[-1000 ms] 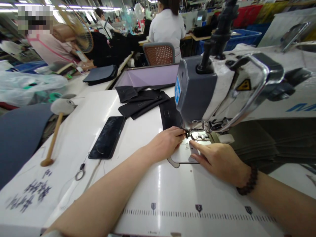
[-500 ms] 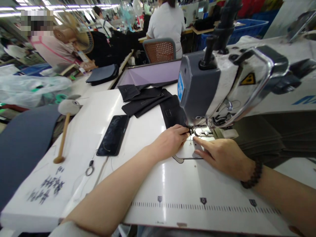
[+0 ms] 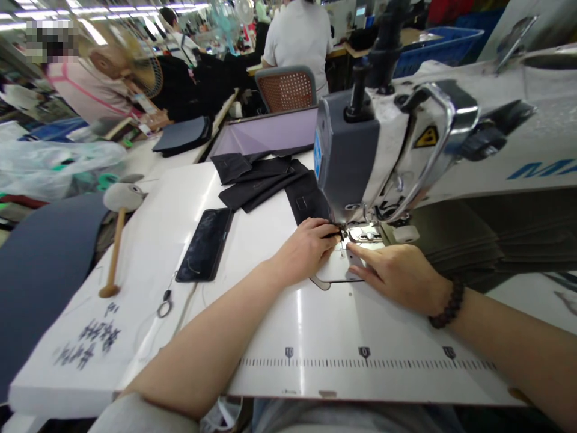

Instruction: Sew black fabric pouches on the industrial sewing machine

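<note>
A white and grey sewing machine (image 3: 349,144) stands on the table, its needle area lit. Just left of its presser foot, my left hand (image 3: 306,249) has its fingers closed on the near end of a strip of black fabric (image 3: 304,195). That strip runs back from the fingers and joins a loose pile of black fabric pieces (image 3: 264,180). On the right of the needle plate (image 3: 336,270), my right hand (image 3: 396,273) rests with index finger and thumb stretched apart, the fingertip close to the presser foot. Its other fingers are partly hidden.
A phone (image 3: 205,245) with a ring strap lies left of my arm. Beyond it is a wooden-handled tool with a pale round head (image 3: 122,197). Stacked dark fabric panels (image 3: 469,231) lie behind the machine's bed. Other people sit at tables farther back.
The whole view has shifted slightly, so the machine appears a little farther left. Both hands stay at the presser foot, with hardly any movement against the fabric.
</note>
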Action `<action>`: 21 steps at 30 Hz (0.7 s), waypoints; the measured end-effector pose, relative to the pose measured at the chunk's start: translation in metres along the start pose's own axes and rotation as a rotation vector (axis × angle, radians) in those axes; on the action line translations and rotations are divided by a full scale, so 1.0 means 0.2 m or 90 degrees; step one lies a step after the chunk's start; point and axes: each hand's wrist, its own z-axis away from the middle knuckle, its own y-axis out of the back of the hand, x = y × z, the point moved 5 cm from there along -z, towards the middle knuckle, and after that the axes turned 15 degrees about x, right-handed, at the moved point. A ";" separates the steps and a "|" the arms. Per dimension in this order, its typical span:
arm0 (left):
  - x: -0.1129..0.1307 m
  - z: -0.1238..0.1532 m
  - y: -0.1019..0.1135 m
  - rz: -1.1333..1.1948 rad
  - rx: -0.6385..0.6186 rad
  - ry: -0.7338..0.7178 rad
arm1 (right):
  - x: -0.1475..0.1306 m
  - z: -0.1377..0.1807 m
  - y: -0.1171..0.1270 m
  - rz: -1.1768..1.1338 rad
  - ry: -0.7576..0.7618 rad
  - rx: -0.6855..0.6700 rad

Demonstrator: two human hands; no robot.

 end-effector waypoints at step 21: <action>0.28 0.08 0.04 0.037 -0.164 -0.106 | -0.07 0.06 0.10 -0.187 0.211 0.059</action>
